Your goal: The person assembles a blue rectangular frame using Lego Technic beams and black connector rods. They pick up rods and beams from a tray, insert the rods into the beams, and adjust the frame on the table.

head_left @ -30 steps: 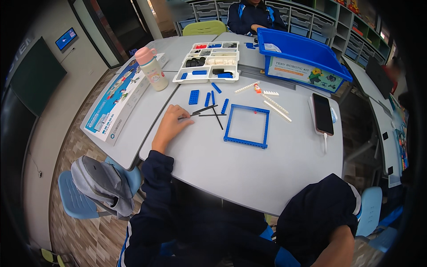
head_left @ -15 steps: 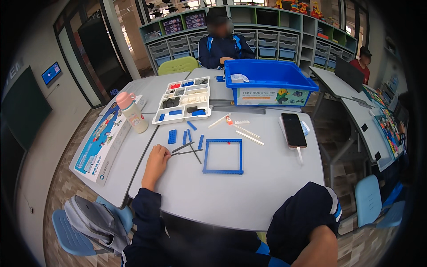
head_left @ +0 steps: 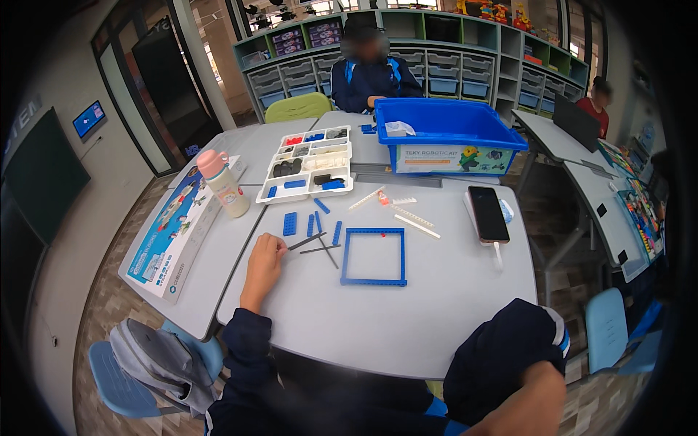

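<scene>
My left hand (head_left: 266,263) rests on the table at the left, fingers closed in a pinch at the near end of a dark grey rod (head_left: 307,241). Two more thin dark grey rods, one nearly level (head_left: 314,251) and one slanted (head_left: 331,257), lie crossing beside it. To their right sits a square frame of blue beams (head_left: 374,282), with a small red piece (head_left: 383,235) inside its far edge. Blue beams (head_left: 337,233) and a blue plate (head_left: 290,224) lie just beyond the rods. My right forearm (head_left: 534,403) shows at the lower right; its hand is out of view.
Behind the frame lie white toothed strips (head_left: 414,217). A white sorting tray (head_left: 267,190), a blue bin (head_left: 458,136) and a phone (head_left: 488,214) stand farther back. At left are a bottle (head_left: 224,185) and a flat box (head_left: 163,240). A person (head_left: 371,76) sits opposite.
The whole view has shifted slightly. My left hand stays by the rods, and one rod's near end now shows farther from my fingers. The blue frame stays in place.
</scene>
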`<state>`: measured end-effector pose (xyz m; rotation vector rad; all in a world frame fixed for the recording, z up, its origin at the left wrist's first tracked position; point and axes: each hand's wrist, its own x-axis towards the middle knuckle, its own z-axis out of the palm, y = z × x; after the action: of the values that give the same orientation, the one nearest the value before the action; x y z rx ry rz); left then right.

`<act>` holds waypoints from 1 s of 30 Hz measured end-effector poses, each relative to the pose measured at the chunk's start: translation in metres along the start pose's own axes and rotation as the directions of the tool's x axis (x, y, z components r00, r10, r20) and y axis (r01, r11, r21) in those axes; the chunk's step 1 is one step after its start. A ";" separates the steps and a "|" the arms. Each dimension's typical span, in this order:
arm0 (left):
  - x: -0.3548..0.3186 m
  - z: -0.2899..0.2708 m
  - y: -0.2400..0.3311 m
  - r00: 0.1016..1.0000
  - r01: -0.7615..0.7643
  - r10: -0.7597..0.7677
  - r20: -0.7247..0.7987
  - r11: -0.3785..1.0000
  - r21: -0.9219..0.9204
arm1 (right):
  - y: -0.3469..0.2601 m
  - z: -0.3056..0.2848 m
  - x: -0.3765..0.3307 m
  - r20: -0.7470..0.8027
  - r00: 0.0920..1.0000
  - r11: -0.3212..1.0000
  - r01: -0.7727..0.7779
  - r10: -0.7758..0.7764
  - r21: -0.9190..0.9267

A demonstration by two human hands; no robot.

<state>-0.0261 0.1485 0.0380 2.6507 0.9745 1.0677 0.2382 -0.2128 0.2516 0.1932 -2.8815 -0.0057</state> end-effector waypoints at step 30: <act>0.021 0.065 0.069 0.958 0.242 -0.250 0.140 0.968 0.071 | 0.082 0.047 0.063 -0.405 0.708 0.801 -0.586 0.579 0.121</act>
<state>0.0639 0.1146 0.0250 2.5184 1.2752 0.7902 0.1548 -0.1405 0.2235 -0.6562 -2.3729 0.1149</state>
